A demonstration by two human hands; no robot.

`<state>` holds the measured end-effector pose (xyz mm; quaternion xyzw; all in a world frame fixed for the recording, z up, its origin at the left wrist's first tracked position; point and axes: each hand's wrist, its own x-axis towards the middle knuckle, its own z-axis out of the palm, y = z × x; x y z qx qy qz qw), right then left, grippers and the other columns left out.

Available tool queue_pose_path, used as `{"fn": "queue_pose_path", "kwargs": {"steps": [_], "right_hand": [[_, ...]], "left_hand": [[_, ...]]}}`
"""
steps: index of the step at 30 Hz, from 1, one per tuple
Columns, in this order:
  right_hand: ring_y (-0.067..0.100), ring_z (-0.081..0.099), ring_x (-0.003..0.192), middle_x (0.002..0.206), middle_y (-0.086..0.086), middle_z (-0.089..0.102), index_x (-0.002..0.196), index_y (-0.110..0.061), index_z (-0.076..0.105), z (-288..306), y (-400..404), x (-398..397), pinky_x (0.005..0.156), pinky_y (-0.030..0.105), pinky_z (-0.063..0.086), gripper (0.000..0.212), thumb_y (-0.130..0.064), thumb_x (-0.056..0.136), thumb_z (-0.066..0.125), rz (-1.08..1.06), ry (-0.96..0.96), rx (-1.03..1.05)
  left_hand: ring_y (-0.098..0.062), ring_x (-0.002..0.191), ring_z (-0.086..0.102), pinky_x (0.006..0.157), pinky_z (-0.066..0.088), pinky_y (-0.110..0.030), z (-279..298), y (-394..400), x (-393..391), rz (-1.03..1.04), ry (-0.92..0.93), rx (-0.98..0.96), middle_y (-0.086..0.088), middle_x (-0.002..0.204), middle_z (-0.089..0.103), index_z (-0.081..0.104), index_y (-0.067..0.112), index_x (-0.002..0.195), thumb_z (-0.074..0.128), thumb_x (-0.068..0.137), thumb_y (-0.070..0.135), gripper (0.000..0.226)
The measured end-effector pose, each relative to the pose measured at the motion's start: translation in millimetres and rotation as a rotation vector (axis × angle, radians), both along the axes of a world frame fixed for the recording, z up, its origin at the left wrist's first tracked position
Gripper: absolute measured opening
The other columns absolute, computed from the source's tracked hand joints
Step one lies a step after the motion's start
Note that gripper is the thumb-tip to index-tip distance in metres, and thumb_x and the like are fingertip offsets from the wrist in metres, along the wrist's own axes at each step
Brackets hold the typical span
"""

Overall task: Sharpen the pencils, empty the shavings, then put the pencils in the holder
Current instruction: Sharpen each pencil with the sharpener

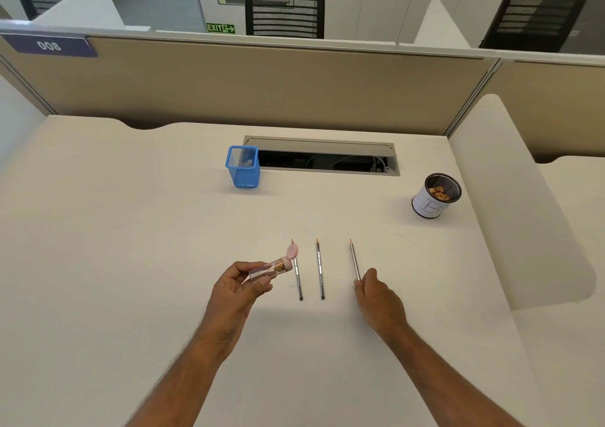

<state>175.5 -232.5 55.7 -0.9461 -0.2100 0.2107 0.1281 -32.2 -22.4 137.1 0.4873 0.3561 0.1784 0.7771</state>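
Left hand (240,282) curled round a clear plastic tube sharpener (271,268) with pink flip cap open, brown shavings inside, held just above the cream table (131,230). Right hand (376,295) pinching the lower end of the rightmost grey pencil (354,259), tip pointing away. Two more grey pencils (319,269) lying parallel between the hands, points away. Blue mesh square holder (243,166) farther back, left of centre. White round cup (433,197) holding shavings far right.

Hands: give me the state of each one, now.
Left hand: holding the clear sharpener, shavings inside, pink cap flipped open.
Right hand: pinching the lower end of the rightmost pencil.
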Motion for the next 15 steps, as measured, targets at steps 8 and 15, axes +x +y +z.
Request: {"fn": "queue_pose_path", "kwargs": {"steps": [8, 15], "right_hand": [[0.037, 0.072, 0.095, 0.102, 0.011, 0.073, 0.114, -0.008, 0.047, -5, 15, 9, 0.074, 0.039, 0.051, 0.035, -0.042, 0.108, 0.040, 0.019, 0.033, -0.095], [0.034, 0.067, 0.092, 0.102, 0.010, 0.070, 0.109, -0.010, 0.046, -5, 16, 15, 0.074, 0.038, 0.048, 0.035, -0.045, 0.106, 0.046, -0.030, 0.134, -0.048]], "left_hand": [[-0.019, 0.105, 0.073, 0.108, 0.051, -0.048, 2, 2, 0, 0.003, -0.003, -0.015, -0.007, 0.115, 0.079, 0.072, 0.007, 0.109, 0.088, 0.075, 0.010, 0.038], [-0.018, 0.105, 0.074, 0.110, 0.050, -0.050, 2, 3, 1, -0.007, 0.009, -0.008, -0.006, 0.115, 0.079, 0.073, 0.010, 0.107, 0.090, 0.078, 0.008, 0.034]]}}
